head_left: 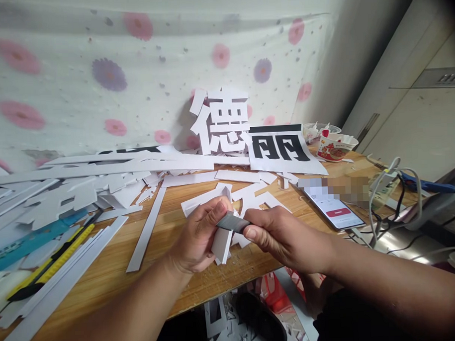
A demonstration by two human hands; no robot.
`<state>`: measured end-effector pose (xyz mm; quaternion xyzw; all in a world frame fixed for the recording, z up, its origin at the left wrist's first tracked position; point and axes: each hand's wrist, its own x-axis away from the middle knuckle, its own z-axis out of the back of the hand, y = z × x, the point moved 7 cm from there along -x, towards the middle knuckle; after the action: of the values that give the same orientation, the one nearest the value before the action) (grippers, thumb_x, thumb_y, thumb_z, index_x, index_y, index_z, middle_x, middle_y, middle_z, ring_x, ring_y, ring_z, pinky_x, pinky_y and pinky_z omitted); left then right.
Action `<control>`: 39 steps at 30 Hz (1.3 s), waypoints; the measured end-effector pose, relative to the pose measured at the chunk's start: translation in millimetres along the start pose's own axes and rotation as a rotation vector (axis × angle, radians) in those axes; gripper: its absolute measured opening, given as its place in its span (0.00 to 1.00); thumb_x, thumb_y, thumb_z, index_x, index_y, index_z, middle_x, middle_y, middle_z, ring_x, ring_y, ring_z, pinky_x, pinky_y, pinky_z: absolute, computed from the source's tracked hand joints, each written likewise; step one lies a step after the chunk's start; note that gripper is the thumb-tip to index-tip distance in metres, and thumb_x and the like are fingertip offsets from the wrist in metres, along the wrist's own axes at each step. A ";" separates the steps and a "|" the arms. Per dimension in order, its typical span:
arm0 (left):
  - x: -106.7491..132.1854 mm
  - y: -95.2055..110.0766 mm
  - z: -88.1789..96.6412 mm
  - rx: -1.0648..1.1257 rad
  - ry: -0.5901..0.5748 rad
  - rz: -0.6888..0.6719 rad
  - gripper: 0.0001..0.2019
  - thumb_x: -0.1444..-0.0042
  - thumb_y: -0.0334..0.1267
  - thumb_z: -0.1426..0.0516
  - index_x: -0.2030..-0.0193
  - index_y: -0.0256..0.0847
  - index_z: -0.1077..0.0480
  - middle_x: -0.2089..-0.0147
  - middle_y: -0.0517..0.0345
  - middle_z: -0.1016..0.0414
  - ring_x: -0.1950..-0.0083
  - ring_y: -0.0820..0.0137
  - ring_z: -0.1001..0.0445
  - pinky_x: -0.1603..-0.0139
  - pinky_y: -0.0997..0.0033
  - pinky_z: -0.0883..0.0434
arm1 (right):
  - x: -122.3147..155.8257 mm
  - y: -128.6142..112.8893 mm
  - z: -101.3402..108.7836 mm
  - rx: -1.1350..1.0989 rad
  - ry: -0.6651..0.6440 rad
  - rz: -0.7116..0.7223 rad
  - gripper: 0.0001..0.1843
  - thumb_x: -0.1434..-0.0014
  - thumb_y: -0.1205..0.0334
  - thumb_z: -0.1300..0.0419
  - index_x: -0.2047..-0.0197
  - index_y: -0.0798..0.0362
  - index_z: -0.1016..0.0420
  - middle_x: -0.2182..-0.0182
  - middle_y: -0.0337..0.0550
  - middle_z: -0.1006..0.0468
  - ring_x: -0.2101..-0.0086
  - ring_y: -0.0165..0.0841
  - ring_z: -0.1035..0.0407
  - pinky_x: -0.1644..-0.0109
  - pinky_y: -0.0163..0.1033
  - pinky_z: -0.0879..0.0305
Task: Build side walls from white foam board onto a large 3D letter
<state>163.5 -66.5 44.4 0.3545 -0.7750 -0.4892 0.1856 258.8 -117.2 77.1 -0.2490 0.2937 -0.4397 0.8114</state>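
Observation:
My left hand (200,236) is closed around a small white foam-board piece (222,243), with the thumb on top near its upper edge. In my right hand (282,235), thumb and fingers pinch one end of a flat grey strip (233,222) that looks like a sanding strip. Its other end lies across the top of the white piece, close to my left thumb. Just behind both hands, white cut-out board pieces (264,199) rest on the wooden table (161,247). My fingers hide part of the held piece.
At the back stands a white cut-out character (226,121) beside a printed character sheet (282,151). A phone (331,206), cables (371,220) and a paper bowl (336,147) are at right. White strips (146,238) and a yellow utility knife (53,261) lie left. Scraps litter the floor.

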 end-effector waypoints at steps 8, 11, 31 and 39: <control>-0.2 -0.4 -0.9 0.026 0.009 0.021 0.22 0.54 0.53 0.35 0.76 0.38 0.39 0.84 0.67 0.41 0.87 0.82 0.46 0.88 0.83 0.45 | -0.5 -3.7 4.1 0.025 0.046 -0.018 0.18 0.33 0.50 0.54 0.72 0.51 0.42 0.78 0.33 0.42 0.78 0.25 0.48 0.75 0.31 0.50; 0.7 -2.2 2.6 -0.012 0.024 0.026 0.22 0.52 0.54 0.37 0.77 0.39 0.40 0.84 0.68 0.45 0.87 0.82 0.49 0.88 0.83 0.49 | 0.4 -4.0 -1.4 0.022 0.002 -0.025 0.18 0.33 0.50 0.54 0.71 0.51 0.41 0.78 0.33 0.41 0.78 0.26 0.48 0.75 0.31 0.50; -0.8 1.4 4.6 -0.025 0.048 -0.012 0.22 0.49 0.52 0.38 0.77 0.38 0.41 0.83 0.68 0.46 0.85 0.82 0.49 0.88 0.83 0.50 | 3.1 -0.2 -12.2 0.020 -0.081 -0.074 0.18 0.33 0.49 0.56 0.68 0.51 0.38 0.76 0.35 0.37 0.76 0.27 0.44 0.72 0.32 0.49; -0.1 -0.6 5.5 -0.072 0.050 -0.018 0.21 0.47 0.54 0.41 0.77 0.40 0.41 0.85 0.68 0.45 0.87 0.81 0.51 0.88 0.80 0.51 | 5.9 -5.4 -14.9 0.019 -0.125 -0.033 0.16 0.32 0.52 0.55 0.70 0.51 0.41 0.78 0.33 0.39 0.78 0.25 0.46 0.74 0.32 0.52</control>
<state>160.3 -63.1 41.4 0.3666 -0.7488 -0.5093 0.2134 247.9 -127.0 68.7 -0.2729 0.2339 -0.4396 0.8231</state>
